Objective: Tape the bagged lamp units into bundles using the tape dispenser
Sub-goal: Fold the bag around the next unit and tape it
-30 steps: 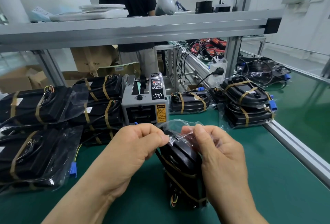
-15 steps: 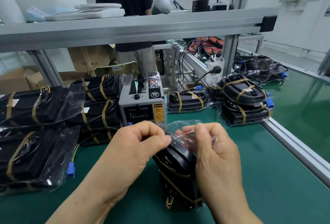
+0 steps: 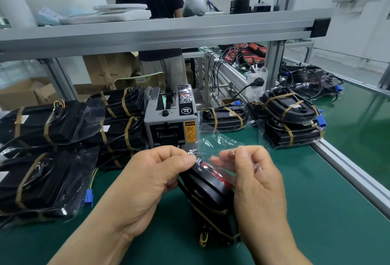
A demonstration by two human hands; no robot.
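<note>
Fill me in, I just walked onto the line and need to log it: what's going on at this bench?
A person is working on a black lamp unit lying on the green bench. The left hand and right hand both pinch the loose mouth of its clear bag, just in front of the grey tape dispenser, which nobody is touching. Taped bundles with tan bands are stacked on both sides of it.

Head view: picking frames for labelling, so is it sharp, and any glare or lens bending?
Head view: left hand and right hand sharp, tape dispenser too; the clear bag they pinch glints white; shelf beam bows slightly; far-left edge smeared.
</note>
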